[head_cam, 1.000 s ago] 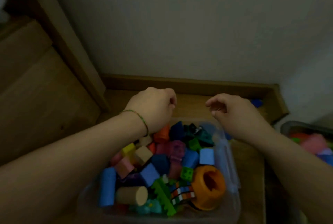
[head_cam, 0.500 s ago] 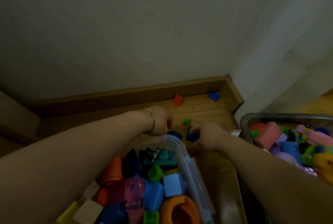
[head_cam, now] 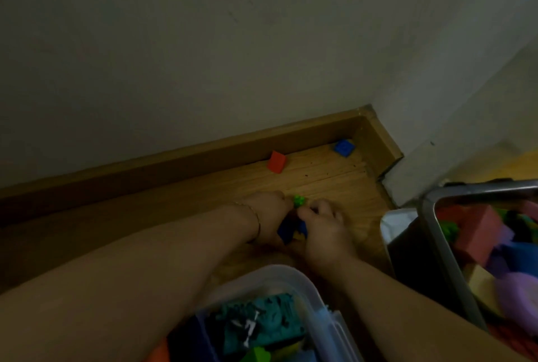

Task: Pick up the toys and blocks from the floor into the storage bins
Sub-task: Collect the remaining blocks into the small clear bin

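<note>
Hands were together on the floor just beyond the clear bin [head_cam: 279,271]: right hand [head_cam: 323,230] curled over dark blue blocks [head_cam: 291,229], left hand [head_cam: 270,216] against them, grip unclear; small green block [head_cam: 299,200] lay just past both, nearer the left fingertips, and red wedge [head_cam: 276,161] sat farther off by the baseboard [head_cam: 174,164].

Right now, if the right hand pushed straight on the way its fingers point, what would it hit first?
Probably the green block, lying just past the fingertips of the right hand, which grips a blue block; beyond it, the red block by the baseboard. Depth is unclear.
</note>
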